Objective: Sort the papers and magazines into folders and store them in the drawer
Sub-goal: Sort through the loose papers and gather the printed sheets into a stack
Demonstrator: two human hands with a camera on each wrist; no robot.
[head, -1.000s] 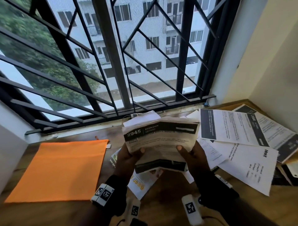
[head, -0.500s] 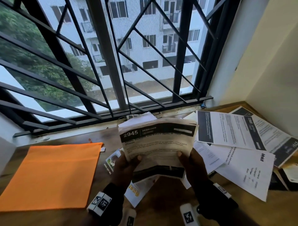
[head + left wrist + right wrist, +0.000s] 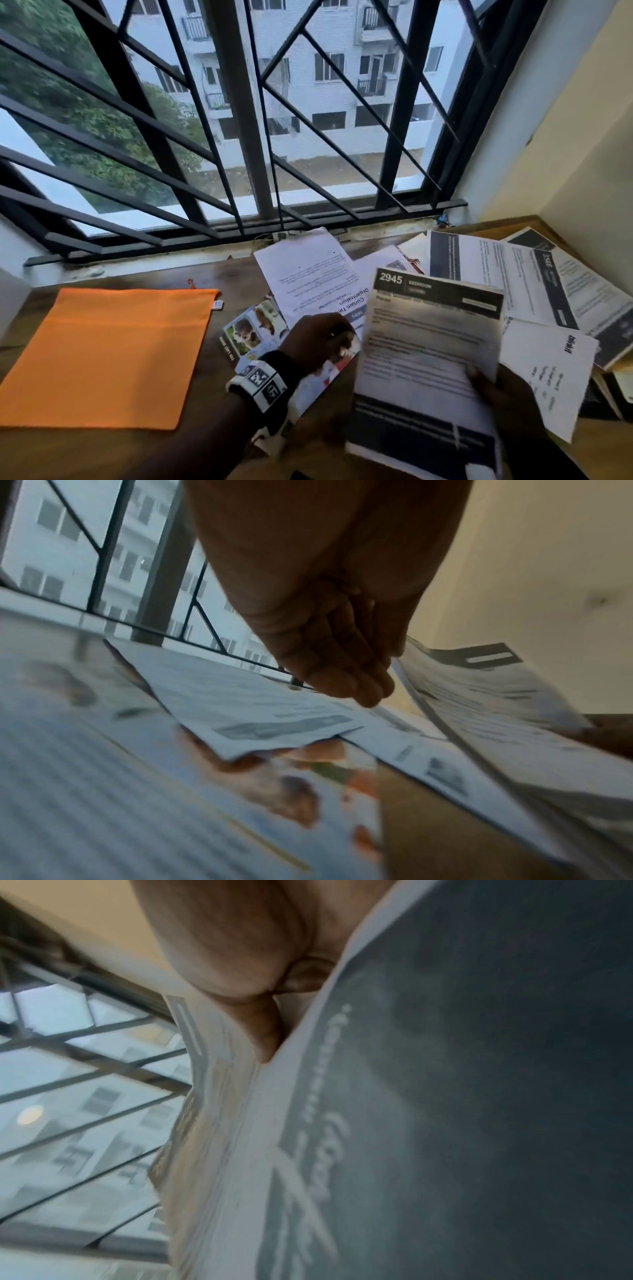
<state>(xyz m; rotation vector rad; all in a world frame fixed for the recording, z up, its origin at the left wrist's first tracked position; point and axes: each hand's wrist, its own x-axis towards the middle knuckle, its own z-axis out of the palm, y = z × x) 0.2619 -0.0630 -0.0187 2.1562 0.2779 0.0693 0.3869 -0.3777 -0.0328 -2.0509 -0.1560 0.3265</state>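
Observation:
My right hand point(image 3: 493, 387) pinches the lower right edge of a stack of printed sheets point(image 3: 428, 342) headed "2945 BEDROOM", thumb on the front, and holds it tilted above the desk. In the right wrist view the thumb point(image 3: 260, 1015) presses against that stack point(image 3: 445, 1096). My left hand point(image 3: 322, 339) holds nothing. It hovers over a white sheet point(image 3: 308, 274) and a magazine with animal photos point(image 3: 253, 329), fingers point(image 3: 356, 680) straight and together just above the sheet point(image 3: 240, 702). An orange folder point(image 3: 102, 356) lies flat at the left.
More printed sheets point(image 3: 513, 274) and a white page point(image 3: 548, 370) are spread over the right of the wooden desk point(image 3: 154, 455), up to the wall corner. A barred window point(image 3: 239, 137) runs along the desk's far edge.
My left hand has let go of the stack and dropped left over the magazine. The right hand alone has carried the stack to the right, uncovering the white sheet and magazine.

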